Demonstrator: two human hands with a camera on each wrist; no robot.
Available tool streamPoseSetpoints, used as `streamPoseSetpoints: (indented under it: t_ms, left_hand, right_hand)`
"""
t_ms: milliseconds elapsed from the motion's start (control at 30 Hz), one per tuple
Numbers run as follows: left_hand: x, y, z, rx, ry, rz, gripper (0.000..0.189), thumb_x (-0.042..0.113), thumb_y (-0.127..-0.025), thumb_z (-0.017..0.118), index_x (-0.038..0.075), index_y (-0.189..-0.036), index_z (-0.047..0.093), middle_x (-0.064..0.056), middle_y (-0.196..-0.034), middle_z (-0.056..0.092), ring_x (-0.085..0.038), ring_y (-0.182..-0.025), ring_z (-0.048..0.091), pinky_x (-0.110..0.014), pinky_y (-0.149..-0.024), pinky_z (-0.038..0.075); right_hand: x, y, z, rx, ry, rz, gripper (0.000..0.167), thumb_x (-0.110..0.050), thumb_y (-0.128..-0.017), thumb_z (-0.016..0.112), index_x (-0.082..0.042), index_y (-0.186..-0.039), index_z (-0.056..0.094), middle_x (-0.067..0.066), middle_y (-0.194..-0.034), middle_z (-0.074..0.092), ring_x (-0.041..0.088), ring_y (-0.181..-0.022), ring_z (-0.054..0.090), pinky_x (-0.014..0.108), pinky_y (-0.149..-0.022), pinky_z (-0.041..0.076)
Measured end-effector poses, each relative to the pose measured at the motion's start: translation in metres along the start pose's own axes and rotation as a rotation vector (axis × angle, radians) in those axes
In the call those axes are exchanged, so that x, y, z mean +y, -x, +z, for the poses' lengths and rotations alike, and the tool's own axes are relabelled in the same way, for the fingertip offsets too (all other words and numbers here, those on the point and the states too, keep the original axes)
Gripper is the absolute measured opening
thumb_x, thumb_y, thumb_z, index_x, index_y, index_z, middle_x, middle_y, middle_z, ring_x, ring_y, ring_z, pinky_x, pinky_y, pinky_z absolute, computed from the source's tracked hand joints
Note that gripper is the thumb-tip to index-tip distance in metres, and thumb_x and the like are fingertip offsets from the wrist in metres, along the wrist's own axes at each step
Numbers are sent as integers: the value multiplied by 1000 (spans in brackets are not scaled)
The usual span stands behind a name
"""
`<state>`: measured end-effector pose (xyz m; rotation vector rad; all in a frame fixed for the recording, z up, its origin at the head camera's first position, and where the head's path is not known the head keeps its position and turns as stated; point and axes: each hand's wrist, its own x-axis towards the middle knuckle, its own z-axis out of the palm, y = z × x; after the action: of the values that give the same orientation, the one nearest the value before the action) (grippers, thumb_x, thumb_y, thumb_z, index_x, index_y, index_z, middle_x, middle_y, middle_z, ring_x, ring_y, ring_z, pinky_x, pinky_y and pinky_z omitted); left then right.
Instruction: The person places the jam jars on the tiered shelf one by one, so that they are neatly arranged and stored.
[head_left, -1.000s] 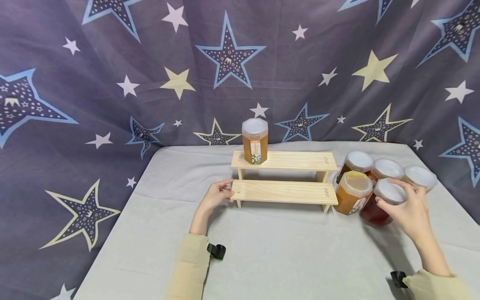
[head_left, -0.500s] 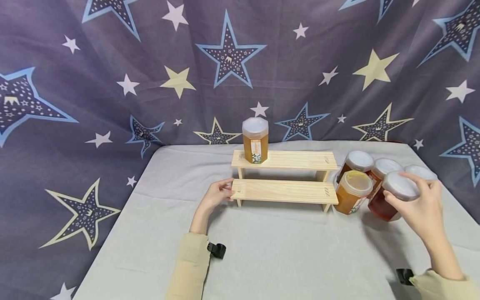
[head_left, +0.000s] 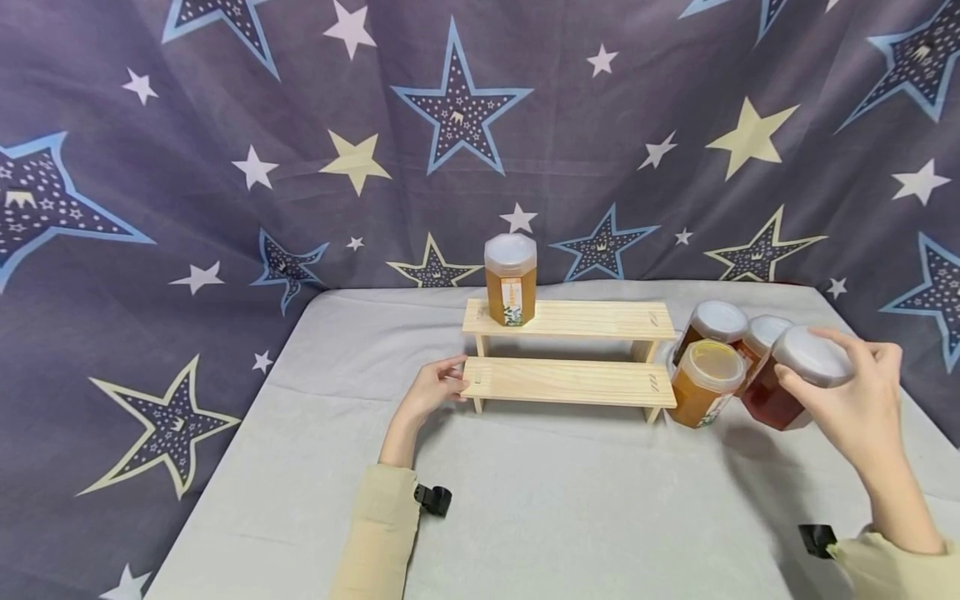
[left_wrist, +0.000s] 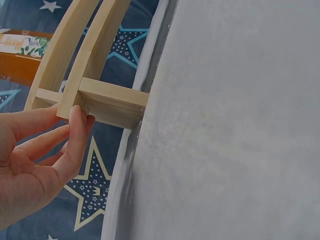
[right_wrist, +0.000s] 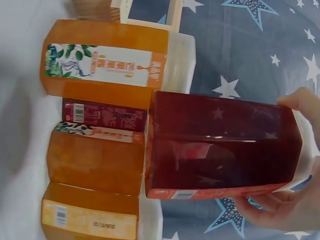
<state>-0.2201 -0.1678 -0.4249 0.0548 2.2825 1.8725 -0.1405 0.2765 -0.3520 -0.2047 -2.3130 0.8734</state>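
Note:
My right hand [head_left: 862, 400] holds a dark red jar [head_left: 772, 396] by its whitish lid, thumb and fingers at opposite sides. In the right wrist view, this jar [right_wrist: 225, 145] sits higher than the amber jars [right_wrist: 95, 160] around it, and the fingers are around its lid end. At the left end of the two-step wooden rack [head_left: 570, 381], my left hand [head_left: 435, 387] pinches the lower board; the left wrist view has the fingertips [left_wrist: 75, 112] at the board's corner. One amber jar [head_left: 511, 293] with a white label stands on the upper step.
Right of the rack stand an amber jar [head_left: 705, 392] with a yellowish lid and lidded jars [head_left: 718, 321] behind it. Grey cloth [head_left: 540, 500] covers the table. A star-patterned curtain [head_left: 555, 167] hangs behind and at the sides.
The right hand has lifted the dark red jar and carried it rightward, away from the yellow-lidded amber jar. It now blocks the rightmost jar from the head view. The left hand has stayed put.

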Motion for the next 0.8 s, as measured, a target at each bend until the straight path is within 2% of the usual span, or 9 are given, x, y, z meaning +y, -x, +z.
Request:
streamPoseSetpoints:
  t_ms: [133,200,333,367,600,800]
  left_hand:
    - [-10,-7,-1,15,-6,5,50,-12,-77,55,-7,-125,44,-20,-92,54,-11,-61,54,-32,-64,57]
    - [-13,-9,-1,23,-13,11,50,-12,-76,55,-7,-125,45,-20,-92,54,-11,-60,54,-32,-64,57]
    - [-14,-9,0,29,-5,11,49,-12,-76,55,-7,-124,45,-19,-91,54,-11,-60,54,-33,-65,57]
    - [-10,-6,0,26,-2,9,50,-12,-76,54,-7,-124,45,-20,-91,54,-11,-60,54,-36,-67,57]
    - [-14,-8,0,34,-2,4,51,-12,-76,55,-6,-125,45,-19,-92,54,-11,-60,54,-34,-66,57]
    - [-5,-3,-1,8,6,-2,50,-13,-77,54,-9,-125,43,-21,-92,53,-12,-61,54,-45,-73,55]
  right_hand:
    - [-6,-2,-1,4,-1,-8,53,-5,-60,73,-4,-111,58,-18,-89,22,-8,-81,22,23,-59,26]
    - [-7,-4,-2,7,-7,-12,54,-5,-60,73,-5,-111,58,-17,-89,23,-8,-81,22,22,-59,26]
    - [-11,-6,-4,16,-9,-29,55,-5,-59,74,-5,-111,58,-18,-89,23,-10,-81,22,23,-58,25]
    - [-12,-7,-4,17,-10,-35,55,-5,-59,73,-5,-111,58,-18,-89,23,-10,-81,22,24,-58,25]
    - [-15,-12,-8,-2,10,-22,56,-5,-59,74,-5,-113,57,-4,-89,30,-11,-81,20,32,-59,26]
    - [-19,-16,-10,-8,12,-21,56,-8,-61,74,-6,-115,57,-19,-89,21,-11,-80,20,32,-58,26]
